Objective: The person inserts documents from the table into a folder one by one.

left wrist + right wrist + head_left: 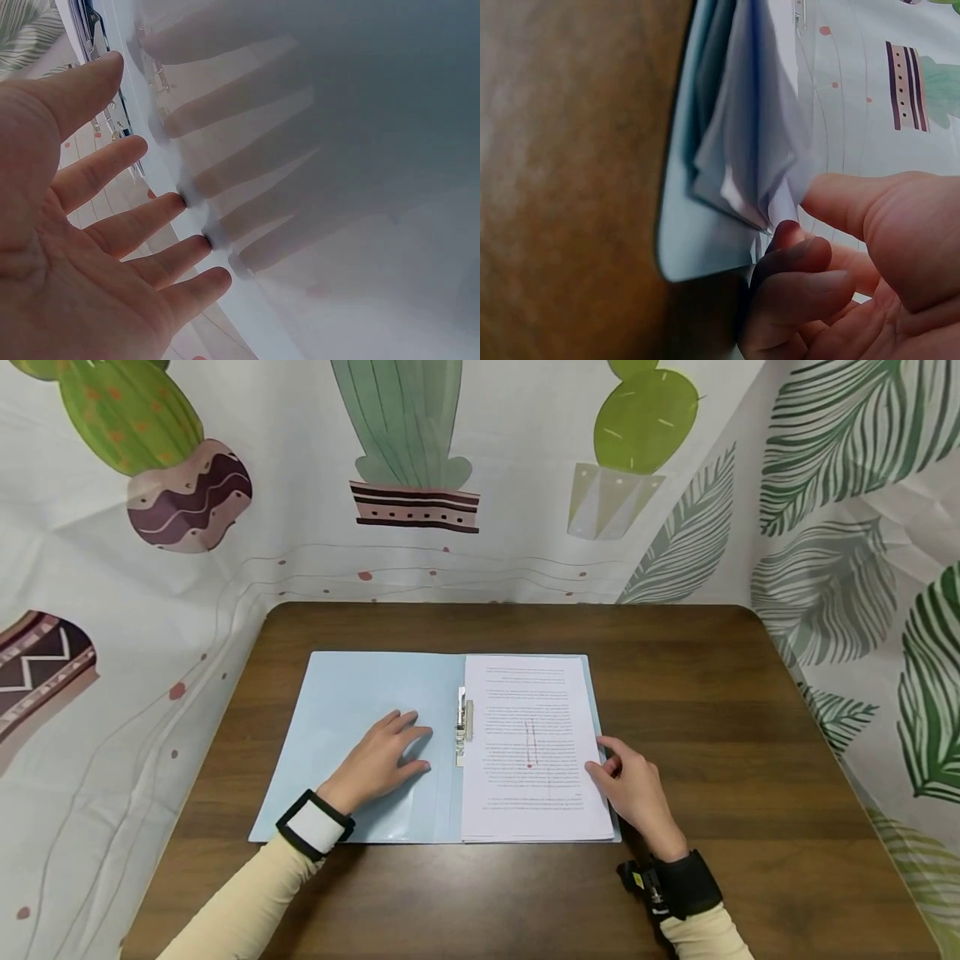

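Observation:
A light blue folder (375, 685) lies spread open on the table, with a metal lever clip (463, 727) along its spine. A stack of printed paper sheets (551, 693), its text upside down to me, covers the right side. At the stack's right edge, my right hand (636, 789) pinches paper between thumb and fingers. Slightly fanned sheet edges (765, 127) show in the right wrist view above the folder's cover (697, 251). My left hand (378, 758) rests on the left cover, fingers spread, fingertips touching its glossy surface (360, 172), which reflects them.
The brown wooden table (690, 693) extends beyond the folder on all sides. Behind it hangs a white cloth (525, 452) printed with cacti and leaves. Black straps with devices sit on both wrists, such as the right wrist strap (686, 885).

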Demonstrator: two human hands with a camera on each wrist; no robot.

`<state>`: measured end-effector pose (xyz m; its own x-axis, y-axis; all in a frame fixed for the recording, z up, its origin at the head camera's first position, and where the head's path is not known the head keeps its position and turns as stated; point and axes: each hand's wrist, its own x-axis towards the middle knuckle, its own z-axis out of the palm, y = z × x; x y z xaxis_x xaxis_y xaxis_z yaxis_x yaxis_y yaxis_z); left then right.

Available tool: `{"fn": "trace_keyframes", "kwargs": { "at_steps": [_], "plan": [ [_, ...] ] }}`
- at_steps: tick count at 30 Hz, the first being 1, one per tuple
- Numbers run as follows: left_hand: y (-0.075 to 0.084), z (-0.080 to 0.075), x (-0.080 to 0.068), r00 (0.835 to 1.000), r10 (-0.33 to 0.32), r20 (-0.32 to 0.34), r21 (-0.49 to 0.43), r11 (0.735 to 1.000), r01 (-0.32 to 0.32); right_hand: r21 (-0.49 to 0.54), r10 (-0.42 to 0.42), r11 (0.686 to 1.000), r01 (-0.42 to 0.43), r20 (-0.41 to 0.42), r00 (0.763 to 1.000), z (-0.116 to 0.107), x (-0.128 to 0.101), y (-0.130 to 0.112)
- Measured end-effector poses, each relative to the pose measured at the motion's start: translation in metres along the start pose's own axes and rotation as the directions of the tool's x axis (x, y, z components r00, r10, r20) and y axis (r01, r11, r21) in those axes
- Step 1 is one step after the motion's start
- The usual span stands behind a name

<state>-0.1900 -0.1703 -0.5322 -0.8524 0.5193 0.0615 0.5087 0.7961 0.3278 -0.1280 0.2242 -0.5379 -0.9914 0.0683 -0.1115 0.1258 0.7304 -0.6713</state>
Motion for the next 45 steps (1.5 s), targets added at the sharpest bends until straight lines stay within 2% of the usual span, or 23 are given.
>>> {"fn": "trace_keyframes", "kwargs": {
  "at_steps": [9,13,16,19,24,27,32,37,42,45],
  "plan": [
    [0.001,0.0,0.001,1.0,-0.001,0.0,0.008,1.0,0.001,-0.026,-0.015,1.0,0.015,-0.015,1.0,-0.001,-0.003,0.0],
    [0.001,0.001,0.0,1.0,0.005,-0.006,0.007,1.0,-0.005,-0.09,-0.113,0.99,0.107,-0.073,0.991,0.0,-0.009,-0.004],
    [0.0,0.001,0.0,1.0,0.019,-0.022,0.005,1.0,-0.019,-0.144,-0.234,0.965,0.221,-0.082,0.969,0.0,-0.013,-0.009],
    [0.0,0.001,-0.001,0.999,0.032,-0.038,0.006,0.999,-0.032,-0.188,-0.346,0.924,0.334,-0.035,0.938,0.001,-0.016,-0.014],
    [0.002,0.003,-0.001,0.998,0.04,-0.052,0.001,0.999,-0.04,-0.227,-0.423,0.874,0.431,0.082,0.902,0.006,-0.016,-0.017],
    [0.002,0.005,-0.001,0.998,0.038,-0.053,0.004,0.999,-0.038,-0.238,-0.429,0.864,0.444,0.115,0.896,0.009,-0.017,-0.016],
    [0.004,0.007,0.001,0.998,0.022,-0.051,0.021,1.0,-0.021,-0.266,-0.428,0.855,0.446,0.124,0.895,0.012,-0.018,-0.013],
    [0.008,0.006,0.007,0.995,0.058,-0.08,0.044,0.998,-0.055,-0.288,-0.427,0.848,0.446,0.128,0.895,0.012,-0.019,-0.012],
    [0.014,0.001,0.025,0.989,0.102,-0.112,0.03,0.995,-0.099,-0.291,-0.417,0.85,0.439,0.138,0.899,0.012,-0.019,-0.012],
    [0.017,-0.005,0.041,0.991,0.089,-0.1,-0.009,0.996,-0.09,-0.296,-0.409,0.85,0.435,0.146,0.901,0.013,-0.018,-0.013]
  ]
}}
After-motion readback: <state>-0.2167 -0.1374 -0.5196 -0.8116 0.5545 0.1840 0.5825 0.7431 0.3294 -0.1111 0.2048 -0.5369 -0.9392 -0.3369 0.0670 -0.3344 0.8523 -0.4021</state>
